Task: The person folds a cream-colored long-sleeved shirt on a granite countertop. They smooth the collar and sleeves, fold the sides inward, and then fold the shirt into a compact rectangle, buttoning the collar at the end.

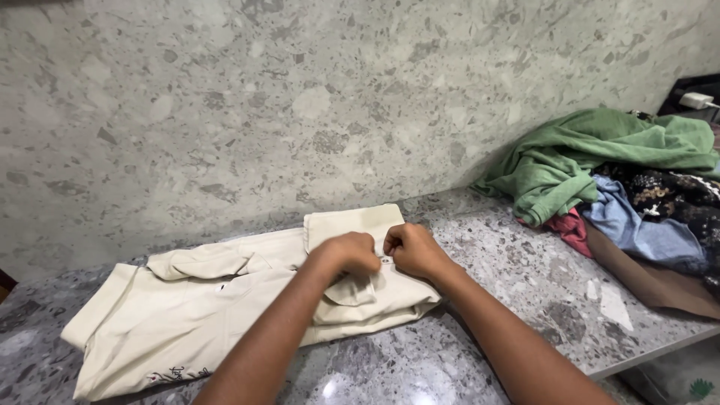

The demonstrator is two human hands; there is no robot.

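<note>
Cream cloth fills the middle of my view: a shirt (225, 307) lies flat on the speckled stone counter (525, 277), collar end toward the wall (300, 97), hem toward the left edge. I have both hands at the collar. My left hand (349, 253) is curled tight, fingers pinching the placket just below the collar. My right hand (411, 250) sits touching it, also closed in a fist-like pinch on the same strip of fabric. Between the 2 hands I can make out a small pale spot that may be a button, though it is too small to be sure.

I judge the step in hand to be fastening or straightening the shirt front near the neck, with the sleeves and body already laid out fairly smooth. The next move calls for a fine, steady pinch with both hands close together, keeping the fabric flat against the counter so the front does not bunch up.

Off to the right, well apart from the shirt, a heap of clothes waits: a green top (600, 154) on the pile, a blue piece (637, 225), a red scrap (571, 229), a dark patterned one (675, 195) and brown cloth (660, 289) beneath.
</note>
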